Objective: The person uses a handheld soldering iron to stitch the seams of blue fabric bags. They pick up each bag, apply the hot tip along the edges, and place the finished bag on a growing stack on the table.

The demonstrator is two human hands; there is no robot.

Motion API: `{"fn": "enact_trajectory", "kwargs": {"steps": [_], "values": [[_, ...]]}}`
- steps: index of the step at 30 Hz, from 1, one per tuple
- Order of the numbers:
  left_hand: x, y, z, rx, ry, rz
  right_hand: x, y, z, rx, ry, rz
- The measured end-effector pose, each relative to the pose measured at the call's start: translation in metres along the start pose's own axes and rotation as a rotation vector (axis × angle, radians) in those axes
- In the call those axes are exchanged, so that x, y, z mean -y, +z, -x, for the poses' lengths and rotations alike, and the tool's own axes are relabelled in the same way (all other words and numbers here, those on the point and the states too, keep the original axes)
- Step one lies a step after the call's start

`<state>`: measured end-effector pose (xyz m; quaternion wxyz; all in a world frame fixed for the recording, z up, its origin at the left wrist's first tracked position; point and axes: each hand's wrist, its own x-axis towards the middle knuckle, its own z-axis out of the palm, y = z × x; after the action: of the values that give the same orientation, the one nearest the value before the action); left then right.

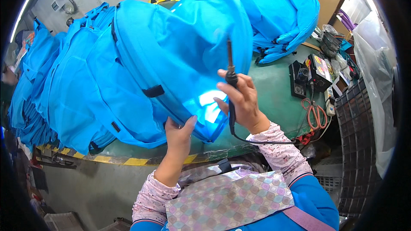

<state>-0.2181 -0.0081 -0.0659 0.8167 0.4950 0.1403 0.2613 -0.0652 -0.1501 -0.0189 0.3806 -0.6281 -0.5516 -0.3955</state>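
Note:
A large bright-blue fabric piece [184,47] with a curved, stiff-looking edge lies before me on the table. My left hand [179,134] pinches its near edge between thumb and fingers. Held upright in my right hand [242,98] is a soldering iron [231,77] with a black handle and a long brown metal tip pointing away from me. Its black cable runs off to the right past my sleeve. A bright patch of light falls on the fabric beside my right hand. One black strip [153,91] sits on the piece's curved band.
More blue fabric pieces [72,81] are heaped to the left, others [282,17] at the far right. On the green table [274,83] stand a black box device [319,70], an iron stand [298,79] and red-handled scissors [315,117]. Yellow-black tape [137,161] lines the front edge.

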Motion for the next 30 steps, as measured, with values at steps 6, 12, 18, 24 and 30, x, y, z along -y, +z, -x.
{"fn": "enact_trajectory", "kwargs": {"steps": [6, 12, 18, 24, 30], "values": [[0.0, -0.006, -0.012, 0.189, -0.128, 0.006, 0.029, 0.013, 0.001, 0.061, 0.177, -0.302], [0.003, 0.0, -0.007, 0.184, -0.189, 0.059, 0.038, 0.027, -0.006, -0.022, 0.164, -0.443], [0.019, 0.014, -0.001, 0.038, -0.039, 0.141, 0.05, -0.01, 0.01, -0.133, 0.122, -0.214], [0.025, 0.015, -0.003, 0.004, 0.005, 0.151, 0.065, -0.03, 0.016, 0.015, 0.036, -0.162], [0.023, 0.016, 0.0, -0.003, -0.02, 0.174, 0.066, -0.023, 0.018, 0.049, -0.024, -0.091]]}}
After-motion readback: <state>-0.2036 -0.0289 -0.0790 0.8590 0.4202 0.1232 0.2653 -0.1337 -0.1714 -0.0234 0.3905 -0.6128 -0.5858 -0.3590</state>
